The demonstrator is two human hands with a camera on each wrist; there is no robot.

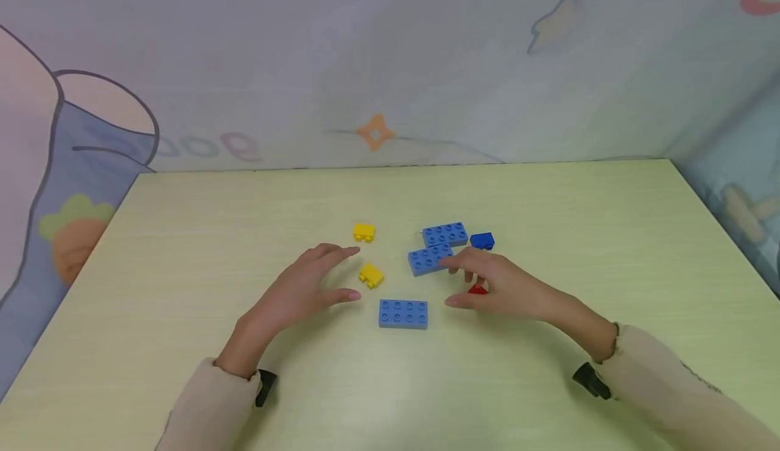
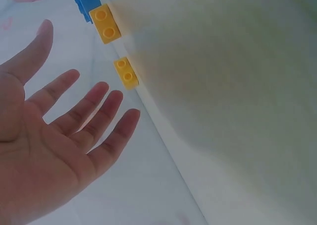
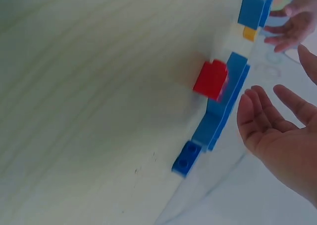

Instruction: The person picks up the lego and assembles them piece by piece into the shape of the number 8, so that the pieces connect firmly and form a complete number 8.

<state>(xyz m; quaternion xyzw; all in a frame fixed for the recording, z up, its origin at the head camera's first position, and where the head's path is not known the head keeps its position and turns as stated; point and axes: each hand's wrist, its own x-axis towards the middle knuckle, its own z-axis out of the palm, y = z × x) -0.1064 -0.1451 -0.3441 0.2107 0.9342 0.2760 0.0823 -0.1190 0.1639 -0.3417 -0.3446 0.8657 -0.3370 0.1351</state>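
My left hand [image 1: 307, 285] hovers beside two small yellow bricks, its fingers spread and holding nothing. One yellow brick [image 1: 364, 232] lies farther back; the other yellow brick [image 1: 371, 275] sits near the thumb. On the right, my right hand [image 1: 502, 282] is over a red brick [image 1: 478, 290], mostly hidden in the head view but plain in the right wrist view. Its fingers are loosely bent, with nothing in them. Two light blue bricks [image 1: 445, 234] lie together by its fingertips, beside a small dark blue brick [image 1: 483, 240]. Between the hands lies another light blue brick [image 1: 403, 314].
The pale wooden table [image 1: 183, 248] carries all the bricks. Behind its far edge rises a cloth backdrop [image 1: 305, 65] printed with cartoon shapes. Dark straps [image 1: 592, 380] show at both sleeve cuffs.
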